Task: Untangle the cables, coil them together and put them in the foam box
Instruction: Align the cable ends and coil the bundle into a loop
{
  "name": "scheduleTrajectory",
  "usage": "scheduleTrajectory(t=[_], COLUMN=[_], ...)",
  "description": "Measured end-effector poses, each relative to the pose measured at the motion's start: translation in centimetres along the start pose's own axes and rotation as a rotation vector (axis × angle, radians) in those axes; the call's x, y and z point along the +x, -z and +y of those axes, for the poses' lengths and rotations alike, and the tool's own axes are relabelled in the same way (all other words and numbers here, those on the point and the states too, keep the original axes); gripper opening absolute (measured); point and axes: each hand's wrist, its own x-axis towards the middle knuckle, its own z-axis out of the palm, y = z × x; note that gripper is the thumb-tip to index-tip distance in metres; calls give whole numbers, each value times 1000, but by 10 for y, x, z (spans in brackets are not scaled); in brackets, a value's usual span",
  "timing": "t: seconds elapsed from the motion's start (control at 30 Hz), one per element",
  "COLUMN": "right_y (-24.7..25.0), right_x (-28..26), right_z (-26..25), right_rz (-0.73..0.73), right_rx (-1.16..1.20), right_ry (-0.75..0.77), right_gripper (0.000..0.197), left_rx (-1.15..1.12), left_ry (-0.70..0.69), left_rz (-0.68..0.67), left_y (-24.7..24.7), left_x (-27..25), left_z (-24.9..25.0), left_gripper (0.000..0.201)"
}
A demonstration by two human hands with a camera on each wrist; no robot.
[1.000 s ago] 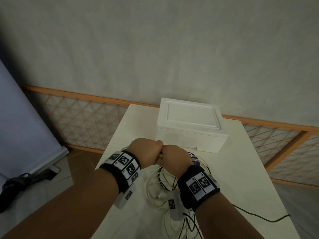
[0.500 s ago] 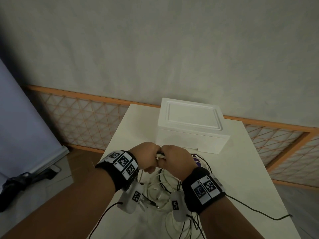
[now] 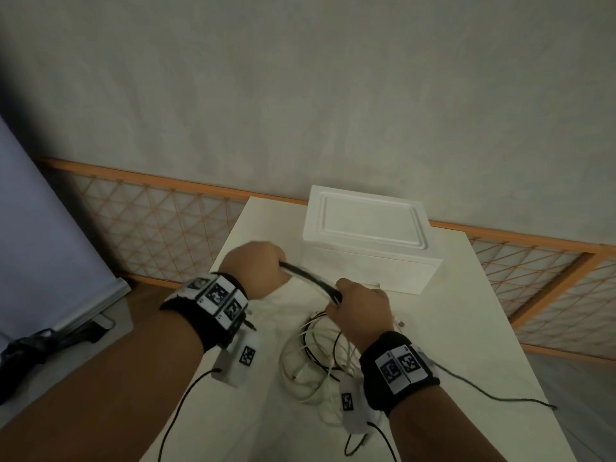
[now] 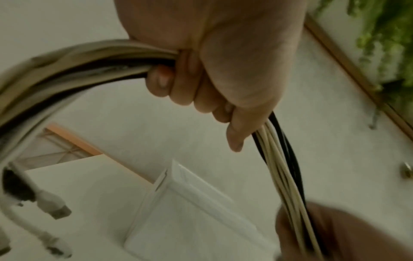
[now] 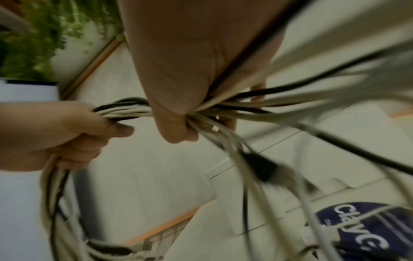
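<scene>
Above the white bench [image 3: 450, 328], left hand [image 3: 256, 268] and right hand [image 3: 361, 306] each grip the black-and-cream cable bundle [image 3: 308, 281] before the closed white foam box [image 3: 366, 248]; loose loops below may snag or slip, undoing the coil.

Wall: in front of me a plain grey-white plastered wall [image 3: 333, 95], dimly lit.
Railing: along its foot runs an orange-framed lattice panel [image 3: 160, 225], carrying on to my right behind the worktop.
Worktop: a cream-white worktop [image 3: 466, 328] stands end-on to the wall.
Left side: a pale blue-grey panel [image 3: 40, 228] leans beside me, with dark gear [image 3: 26, 345] on the brown floor [image 3: 143, 305] at its base.
Greenery: my wrist views catch blurred green foliage [image 4: 388, 35] overhead.
</scene>
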Motion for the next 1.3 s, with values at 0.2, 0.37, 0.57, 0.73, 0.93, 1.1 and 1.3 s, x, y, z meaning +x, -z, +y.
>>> scheduleTrajectory(t=[0.2,0.37,0.57,0.73,0.93,1.1,1.3], right_y=[-7,-25,-13,33,3,-56,-52], right_x=[-7,-23,-31,-22,-1,-37,-69], right_z=[39,72,84,45,31,88,135], right_rz=[166,287,78,353,-345,-456,-687], right_rx=[-23,-114,-68,508,431,174,-190], right_ry=[-241,-355,-478,83,-164,-361,-620], right_gripper=[9,28,82,91,59,57,85], left_rx=[-182,-310,-288,-299,-542,-503,-450], left_ry=[21,53,65,45,73,142,155], left_rz=[181,289,361,381,498,526,532], left_y=[32,53,68,71,95,110,112], left_x=[11,25,34,36,37,36,29], left_z=[3,4,8,18,26,3,-7], left_gripper=[29,32,32,31,41,39,43])
